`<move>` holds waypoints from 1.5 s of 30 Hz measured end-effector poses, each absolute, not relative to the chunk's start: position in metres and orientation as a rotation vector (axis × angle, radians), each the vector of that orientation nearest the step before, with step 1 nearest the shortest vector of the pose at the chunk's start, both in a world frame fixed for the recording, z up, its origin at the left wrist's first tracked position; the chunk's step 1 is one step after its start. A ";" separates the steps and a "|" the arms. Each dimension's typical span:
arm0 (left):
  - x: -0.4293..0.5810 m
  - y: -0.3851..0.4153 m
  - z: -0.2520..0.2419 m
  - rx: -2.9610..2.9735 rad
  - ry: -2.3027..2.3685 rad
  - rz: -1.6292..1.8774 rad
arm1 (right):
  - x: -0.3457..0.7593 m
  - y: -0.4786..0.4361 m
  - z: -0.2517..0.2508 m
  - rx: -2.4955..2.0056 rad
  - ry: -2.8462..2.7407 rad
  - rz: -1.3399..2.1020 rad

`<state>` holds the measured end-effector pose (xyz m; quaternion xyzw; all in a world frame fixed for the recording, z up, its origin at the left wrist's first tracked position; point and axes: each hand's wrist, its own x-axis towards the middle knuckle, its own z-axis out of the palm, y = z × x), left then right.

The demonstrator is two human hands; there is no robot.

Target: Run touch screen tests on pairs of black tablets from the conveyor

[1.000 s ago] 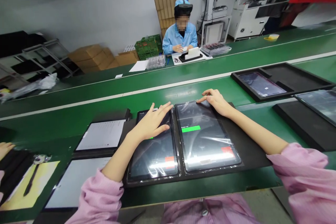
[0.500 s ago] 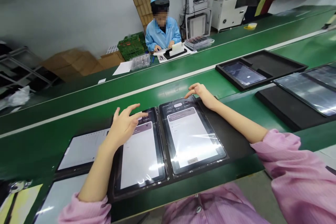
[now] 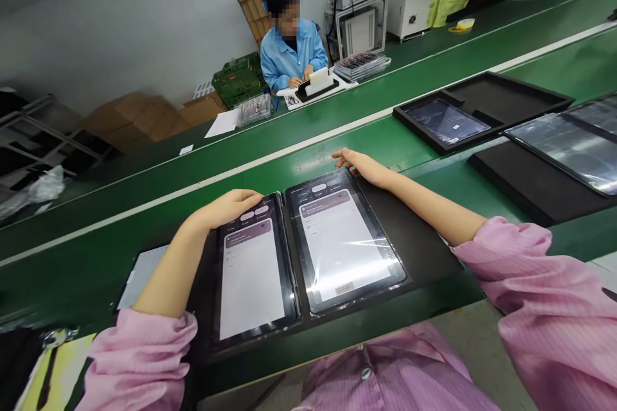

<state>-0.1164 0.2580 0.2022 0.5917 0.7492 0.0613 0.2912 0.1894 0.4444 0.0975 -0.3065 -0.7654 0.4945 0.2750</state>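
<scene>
Two tablets with lit screens lie side by side on a black foam tray in front of me: a left tablet (image 3: 255, 282) and a right tablet (image 3: 344, 237), both under clear film. My left hand (image 3: 234, 205) rests at the top edge of the left tablet, its fingers stretched out and close together. At the far upper corner of the right tablet is my right hand (image 3: 359, 164), fingers extended over the far edge of the black tray (image 3: 414, 237). Whether its fingertips press on the tray cannot be made out. Another tablet (image 3: 144, 273) lies partly behind my left forearm.
Further right sit a black tray (image 3: 515, 99) with a tablet in it and another foam tray (image 3: 520, 186) bearing film-covered tablets. Across the green bench (image 3: 351, 128) a co-worker in blue (image 3: 294, 51) handles small parts. A yellow tape roll (image 3: 461, 26) lies at the back.
My left hand has come down from above the left tablet's screen to its top edge. My right hand has lowered at the far corner. The trayed tablets appear shifted slightly left.
</scene>
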 end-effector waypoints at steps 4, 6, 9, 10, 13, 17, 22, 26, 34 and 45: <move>-0.128 0.256 0.215 1.488 1.923 0.285 | 0.187 0.448 0.103 -0.885 -2.116 1.327; -0.132 0.253 0.218 1.482 1.911 0.337 | 0.187 0.447 0.108 -0.885 -2.140 1.335; -0.131 0.253 0.218 1.477 1.898 0.333 | 0.186 0.444 0.116 -0.919 -2.234 1.330; -0.129 0.253 0.218 1.470 1.901 0.316 | 0.185 0.443 0.119 -0.938 -2.274 1.322; -0.118 0.256 0.217 1.474 1.937 0.241 | 0.180 0.441 0.127 -1.002 -2.324 1.326; -0.103 0.256 0.220 1.554 1.971 0.154 | 0.173 0.441 0.139 -1.027 -2.288 1.381; -0.104 0.258 0.221 1.587 2.014 0.137 | 0.171 0.442 0.167 -0.992 -2.309 1.424; -0.113 0.264 0.217 1.593 1.994 0.151 | 0.172 0.442 0.188 -0.940 -2.339 1.407; -0.123 0.259 0.215 1.666 1.959 0.092 | 0.177 0.441 0.192 -0.898 -2.503 1.289; -0.127 0.251 0.211 1.811 1.841 -0.040 | 0.177 0.434 0.177 -0.953 -2.614 1.240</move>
